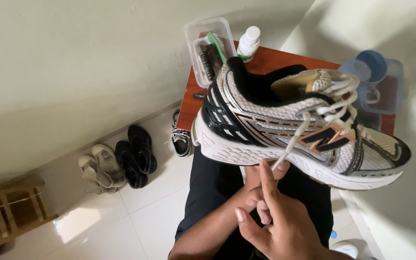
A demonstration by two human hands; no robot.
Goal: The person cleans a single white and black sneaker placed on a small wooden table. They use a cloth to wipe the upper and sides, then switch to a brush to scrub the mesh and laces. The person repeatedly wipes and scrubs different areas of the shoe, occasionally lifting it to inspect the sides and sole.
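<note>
A white, silver and black sneaker with white laces is held up over my lap, toe to the right. My left hand reaches up from below and grips its white sole near the middle. My right hand is just beneath, fingers spread, with the index finger pointing up against the loose lace end that hangs down the shoe's side. Whether that finger pinches the lace is not clear.
A red-brown table behind the shoe carries a clear box of brushes, a white bottle and a blue cup in a clear tub. Sandals, black shoes and a sneaker lie on the tiled floor. A wooden rack stands at the left.
</note>
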